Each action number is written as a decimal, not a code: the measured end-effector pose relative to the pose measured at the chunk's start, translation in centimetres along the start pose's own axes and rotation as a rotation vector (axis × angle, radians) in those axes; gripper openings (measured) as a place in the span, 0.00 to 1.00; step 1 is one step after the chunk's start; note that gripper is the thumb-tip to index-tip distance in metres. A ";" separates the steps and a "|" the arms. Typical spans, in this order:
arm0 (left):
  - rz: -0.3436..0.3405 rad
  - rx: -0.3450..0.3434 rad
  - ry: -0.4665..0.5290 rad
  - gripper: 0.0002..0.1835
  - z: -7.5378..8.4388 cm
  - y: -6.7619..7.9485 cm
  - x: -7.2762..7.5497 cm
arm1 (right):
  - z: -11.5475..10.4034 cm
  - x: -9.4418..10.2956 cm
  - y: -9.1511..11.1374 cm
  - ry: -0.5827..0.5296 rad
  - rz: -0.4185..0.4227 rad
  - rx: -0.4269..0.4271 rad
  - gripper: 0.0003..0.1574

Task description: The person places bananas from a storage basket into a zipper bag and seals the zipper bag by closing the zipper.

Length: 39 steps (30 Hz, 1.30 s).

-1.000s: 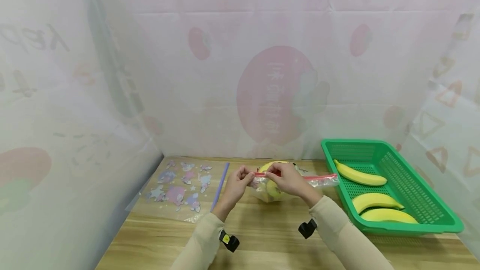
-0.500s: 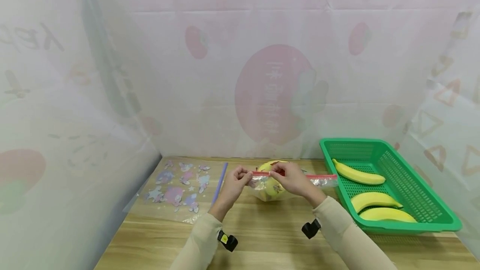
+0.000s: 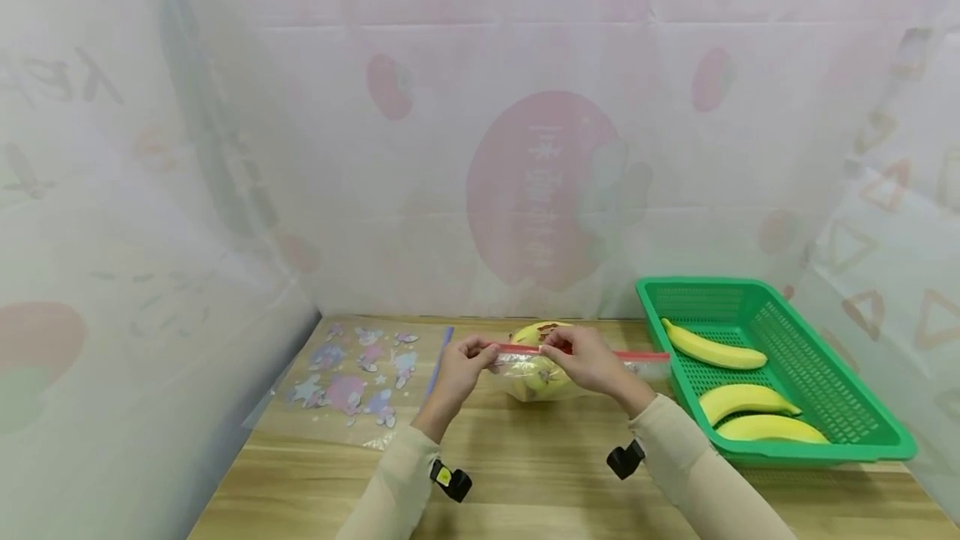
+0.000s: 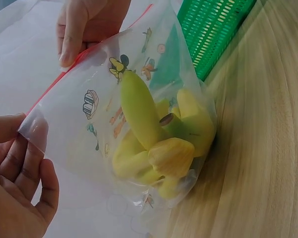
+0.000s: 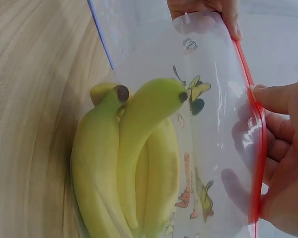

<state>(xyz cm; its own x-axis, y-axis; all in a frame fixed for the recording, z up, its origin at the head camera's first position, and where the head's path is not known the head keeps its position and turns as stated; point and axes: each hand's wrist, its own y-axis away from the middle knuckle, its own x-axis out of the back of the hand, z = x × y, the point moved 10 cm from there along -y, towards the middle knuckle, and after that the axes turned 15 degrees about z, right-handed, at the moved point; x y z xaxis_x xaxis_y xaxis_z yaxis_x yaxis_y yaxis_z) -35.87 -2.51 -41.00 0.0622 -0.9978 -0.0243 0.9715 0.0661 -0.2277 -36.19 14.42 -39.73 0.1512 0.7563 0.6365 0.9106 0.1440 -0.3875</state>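
Observation:
A clear printed zip bag (image 4: 97, 144) with several bananas (image 5: 97, 158) inside is held up by its red zip strip (image 5: 260, 163). My left hand (image 3: 459, 372) pinches the strip's left end between thumb and fingers. A short way to the right, my right hand (image 3: 591, 363) pinches the same strip, its thumb on the near side and the fingers behind the film. The bananas hang or rest in the lower part of the bag, close to the wooden table (image 3: 517, 473). To the right of the right hand, the strip runs on toward the basket.
At the right stands a green plastic basket (image 3: 825, 357) holding 3 bananas (image 3: 716, 348). Flat on the left of the table lies another printed bag (image 3: 352, 382) with a purple strip (image 3: 442, 357). Printed sheets (image 3: 420, 173) wall the back and both sides.
Along the red strip my right hand has slid a little to the right, widening the gap between the hands. The left hand keeps its pinch on the corner.

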 end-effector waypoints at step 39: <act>0.070 -0.001 -0.080 0.09 0.0 -0.4 2.3 | 3.1 3.0 1.0 0.015 0.018 -0.023 0.10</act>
<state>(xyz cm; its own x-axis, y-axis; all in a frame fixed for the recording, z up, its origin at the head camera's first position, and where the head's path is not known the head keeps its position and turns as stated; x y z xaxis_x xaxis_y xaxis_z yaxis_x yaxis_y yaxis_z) -36.09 -4.78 -41.01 0.1476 -0.9883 0.0377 0.9640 0.1353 -0.2287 -36.05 18.80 -40.27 0.1737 0.7490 0.6394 0.9162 0.1153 -0.3839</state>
